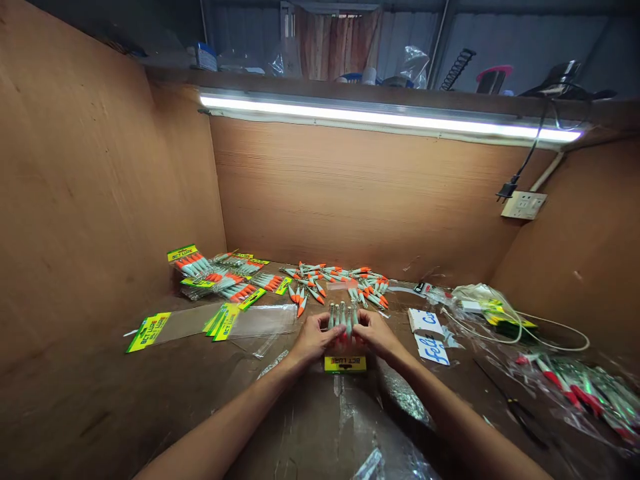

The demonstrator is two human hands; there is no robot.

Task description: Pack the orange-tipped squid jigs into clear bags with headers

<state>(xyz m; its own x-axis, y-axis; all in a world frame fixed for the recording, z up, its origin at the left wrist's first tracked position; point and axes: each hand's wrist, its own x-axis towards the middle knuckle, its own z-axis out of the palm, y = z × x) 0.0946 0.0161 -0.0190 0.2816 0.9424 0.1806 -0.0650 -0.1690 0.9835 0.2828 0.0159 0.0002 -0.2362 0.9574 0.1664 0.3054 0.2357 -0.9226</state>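
Observation:
Between my two hands is a clear packet of fishing lures (343, 320), white with orange-red ends, laid side by side. Its yellow header card (345, 363), printed BCT LURE, points toward me and reads upside down. My left hand (320, 335) grips the packet's left side, thumb over the lures. On the right side, my right hand (374, 331) holds it with curled fingers. Just beyond my hands lies a loose pile of orange and white lures (313, 283). To the left are flat empty packets (260, 321) with yellow-green cards.
Filled lure packets (193, 263) are heaped at the back left. White cards with blue lettering (426, 322) lie right of my hands. Farther right are a white cord (550, 343), pliers (525, 420) and bagged red-green lures (585, 393). A plug (507, 189) hangs beside the wall socket.

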